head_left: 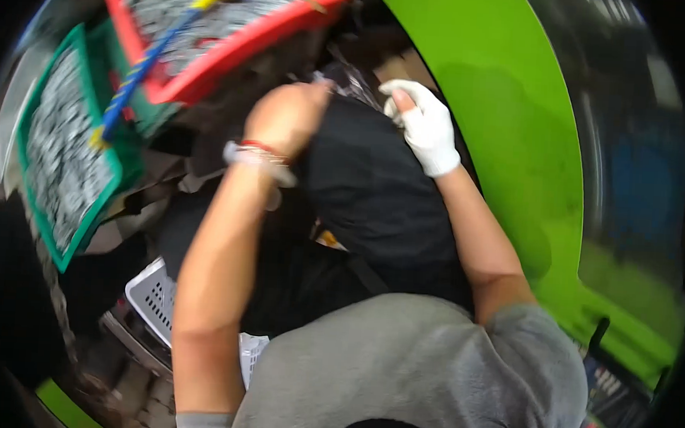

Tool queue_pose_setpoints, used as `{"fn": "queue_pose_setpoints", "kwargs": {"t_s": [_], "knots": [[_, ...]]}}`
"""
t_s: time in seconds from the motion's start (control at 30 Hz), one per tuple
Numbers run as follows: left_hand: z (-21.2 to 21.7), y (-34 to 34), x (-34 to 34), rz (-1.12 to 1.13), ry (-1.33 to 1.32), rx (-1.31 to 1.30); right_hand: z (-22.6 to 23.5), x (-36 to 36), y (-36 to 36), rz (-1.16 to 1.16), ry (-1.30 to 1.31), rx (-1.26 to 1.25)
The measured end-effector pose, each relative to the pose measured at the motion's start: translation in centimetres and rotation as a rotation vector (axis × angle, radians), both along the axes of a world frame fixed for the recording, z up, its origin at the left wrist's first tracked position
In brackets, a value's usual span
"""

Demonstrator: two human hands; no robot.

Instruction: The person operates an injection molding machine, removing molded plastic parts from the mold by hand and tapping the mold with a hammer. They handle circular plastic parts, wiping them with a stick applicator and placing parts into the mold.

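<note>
At the centre of the frame I am clutching a black bag (374, 192) with both hands: my bare left hand (285, 118) is fisted on its upper edge, and my white-gloved right hand (424, 125) is pinching it beside the green panel (509, 130). A red basket (235, 46) is sitting upper left.

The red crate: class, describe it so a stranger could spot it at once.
Start at the big green curved panel on the right and look to the upper left. The red crate sits at the top, filled with grey speckled pieces. Its neighbour, the lower crate, is green.
</note>
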State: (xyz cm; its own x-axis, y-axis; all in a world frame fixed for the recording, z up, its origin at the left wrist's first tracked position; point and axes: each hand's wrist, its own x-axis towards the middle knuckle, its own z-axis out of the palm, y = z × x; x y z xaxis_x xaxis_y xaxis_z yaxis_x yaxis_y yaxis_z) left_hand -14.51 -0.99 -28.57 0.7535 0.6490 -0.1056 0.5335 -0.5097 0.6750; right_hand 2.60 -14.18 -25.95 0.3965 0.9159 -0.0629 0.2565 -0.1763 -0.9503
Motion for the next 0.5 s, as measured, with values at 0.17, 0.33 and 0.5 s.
{"fn": "queue_pose_setpoints", "kwargs": {"t_s": [0.17,0.33,0.5], "knots": [[2.8,-1.9,0.5,0.146,-0.002,-0.217,-18.7,8.1,-12.6,0.025,-0.059,-0.209],[6.8,-3.9,-1.9,0.026,0.105,-0.175,-23.8,10.8,-14.6,-0.626,0.428,-0.823],[7.0,-4.3,-1.5,-0.148,0.053,0.097,-33.6,16.8,-19.0,-0.714,0.333,-1.033]]}}
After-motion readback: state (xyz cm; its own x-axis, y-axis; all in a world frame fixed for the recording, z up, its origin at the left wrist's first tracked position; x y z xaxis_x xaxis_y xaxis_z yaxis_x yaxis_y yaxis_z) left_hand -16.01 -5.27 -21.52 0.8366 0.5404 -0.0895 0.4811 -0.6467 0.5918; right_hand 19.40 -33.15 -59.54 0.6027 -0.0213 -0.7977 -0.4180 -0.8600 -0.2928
